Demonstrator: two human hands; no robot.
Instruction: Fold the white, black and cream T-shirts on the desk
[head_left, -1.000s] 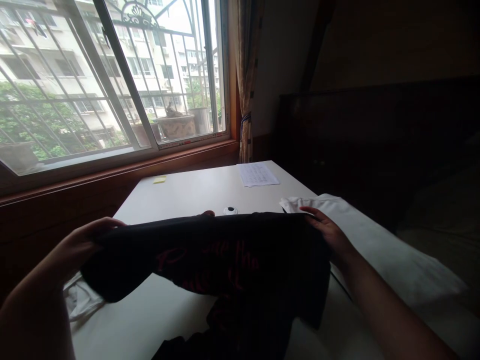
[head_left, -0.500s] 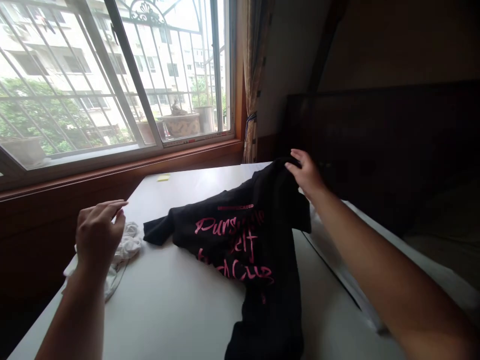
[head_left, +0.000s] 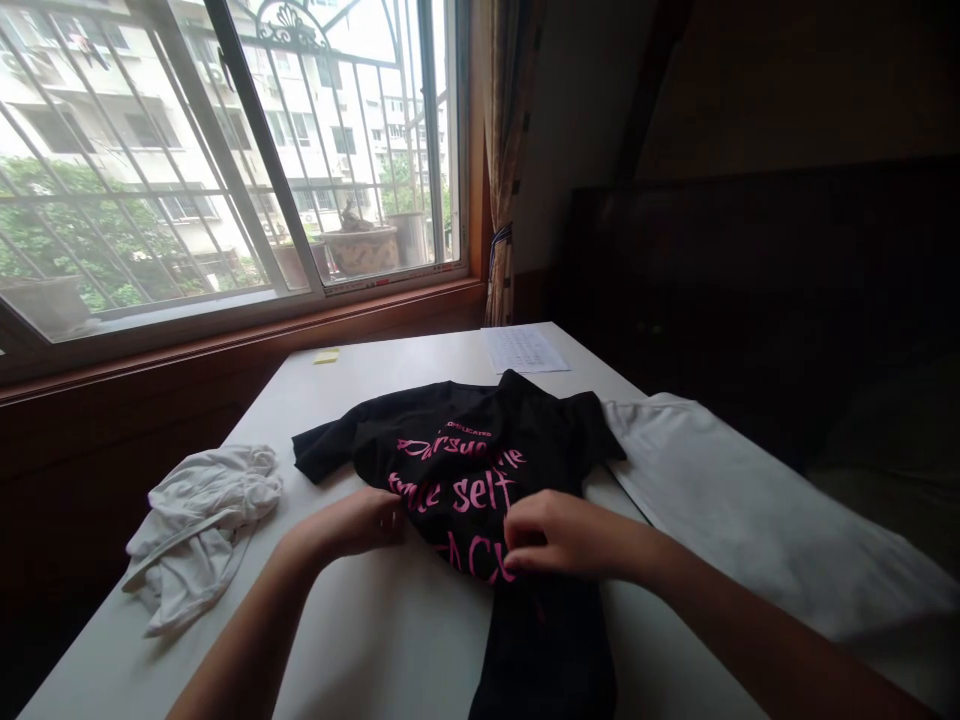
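Note:
A black T-shirt (head_left: 480,440) with pink lettering lies rumpled on the white table (head_left: 375,620), its sleeves spread left and right and its lower part trailing toward me. At the shirt's left edge, my left hand (head_left: 367,522) has its fingers closed on the fabric, the tips partly hidden. My right hand (head_left: 559,535) is over the lower lettering, thumb and fingers pinched together at the cloth. How much fabric it grips is hard to see.
A crumpled white garment (head_left: 210,530) lies at the table's left. To the right, white cloth (head_left: 720,490) spreads past the shirt. A printed sheet (head_left: 525,348) and a yellow note (head_left: 326,356) lie toward the far edge. Behind stand a barred window (head_left: 337,150) and a curtain (head_left: 502,180).
My right hand has let go of the raised shoulder and moved down to the lettering. The shirt now lies flatter, uncovering the printed sheet. My left hand has moved right to the shirt's edge.

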